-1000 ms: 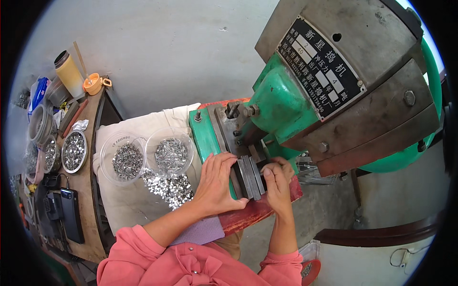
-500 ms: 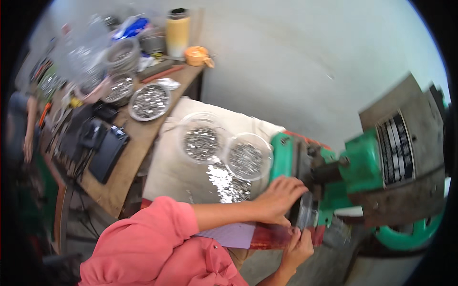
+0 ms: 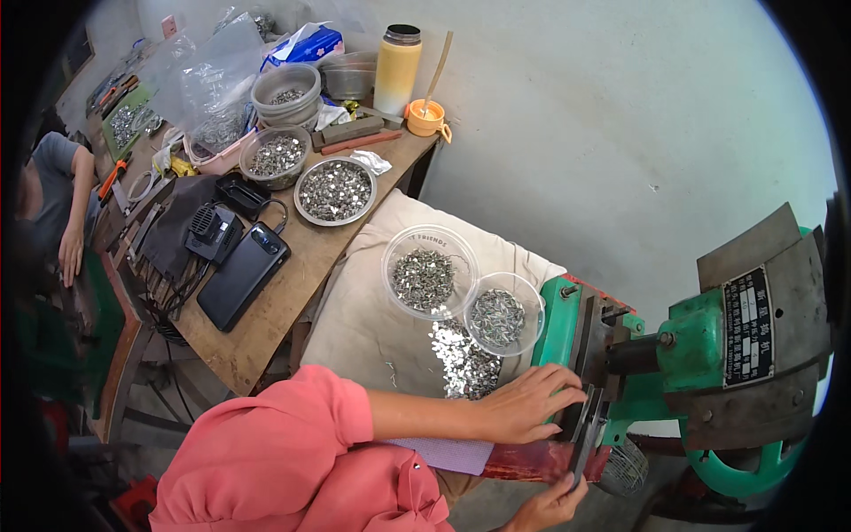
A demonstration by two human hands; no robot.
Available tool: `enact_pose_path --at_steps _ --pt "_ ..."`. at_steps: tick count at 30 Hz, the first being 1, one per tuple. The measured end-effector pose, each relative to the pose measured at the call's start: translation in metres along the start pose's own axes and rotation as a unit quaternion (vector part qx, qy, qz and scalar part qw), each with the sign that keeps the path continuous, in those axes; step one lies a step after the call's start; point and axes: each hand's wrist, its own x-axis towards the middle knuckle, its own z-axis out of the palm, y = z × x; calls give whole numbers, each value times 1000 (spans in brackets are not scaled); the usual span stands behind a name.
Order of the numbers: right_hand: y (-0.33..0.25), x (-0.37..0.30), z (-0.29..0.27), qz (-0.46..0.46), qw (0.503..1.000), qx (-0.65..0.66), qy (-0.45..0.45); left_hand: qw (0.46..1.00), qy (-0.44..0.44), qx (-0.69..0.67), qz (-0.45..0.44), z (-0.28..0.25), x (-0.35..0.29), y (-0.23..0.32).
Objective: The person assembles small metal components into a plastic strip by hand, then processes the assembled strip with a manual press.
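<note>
My left hand point(image 3: 532, 405) reaches to the dark metal fixture point(image 3: 592, 417) on the green hand press point(image 3: 696, 341). Its fingers are bent and apart, with the fingertips at the fixture's near edge, and nothing shows between them. Below it, my right hand point(image 3: 548, 507) pinches the lower end of a narrow metal bar point(image 3: 581, 463) that runs along the fixture. Just left of the press are a heap of shiny small metal pieces point(image 3: 465, 362), a clear tub of small metal parts point(image 3: 424, 279) and a smaller tub of thin metal pieces point(image 3: 498, 317).
A beige cloth point(image 3: 355, 310) lies under the tubs. On the wooden table point(image 3: 257, 350) are a black power bank point(image 3: 244, 277), a bowl of metal pieces point(image 3: 335, 191) and a yellow bottle point(image 3: 396, 71). Another person's arm point(image 3: 75, 217) shows at far left. The press's green wheel point(image 3: 745, 474) stands lower right.
The view has shifted and sharpened, moving the scene rightward in the picture. My right hand has moved down, away from my left, and now pinches the bar's lower end.
</note>
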Motion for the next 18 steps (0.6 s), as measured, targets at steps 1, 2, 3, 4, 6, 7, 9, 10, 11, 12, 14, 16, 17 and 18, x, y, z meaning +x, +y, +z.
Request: enact_pose_path --at_steps 1,2,3,4,6,7,9,10,11,12,14,16,17,18 --pt "-11 -10 -23 7 995 -99 -9 1000 13 -22 18 -10 -5 3" --pt "-15 -11 -36 11 995 -102 -11 1000 9 -25 15 -17 -11 7" --pt "-17 -13 -44 12 999 -22 -40 993 -27 -110 -34 -24 -19 9" --pt "-19 -13 -50 13 996 59 -69 976 -63 -193 -82 -33 -27 11" --pt "-22 -13 -51 72 989 74 -107 964 -72 -236 -97 -55 -42 20" --pt "-20 -10 -40 66 974 125 -176 947 -95 -277 -133 -67 -50 24" --pt "-32 -5 -18 55 938 180 -292 919 -118 -332 -179 -85 -66 26" --pt "-44 0 -3 51 921 185 -340 915 -123 -337 -184 -93 -72 22" --pt "-61 4 11 80 894 212 -386 916 -106 -323 -212 -102 -82 21" --pt "-77 6 24 110 864 238 -430 917 -88 -309 -238 -112 -92 19" --pt "-89 9 50 131 818 273 -489 912 -79 -292 -276 -136 -114 17" --pt "-94 6 71 158 767 304 -542 905 -74 -278 -315 -147 -133 18" --pt "-97 4 80 146 762 270 -571 873 -18 -308 -377 -151 -144 20" --pt "-100 1 87 134 754 237 -598 835 38 -334 -436 -153 -152 22"
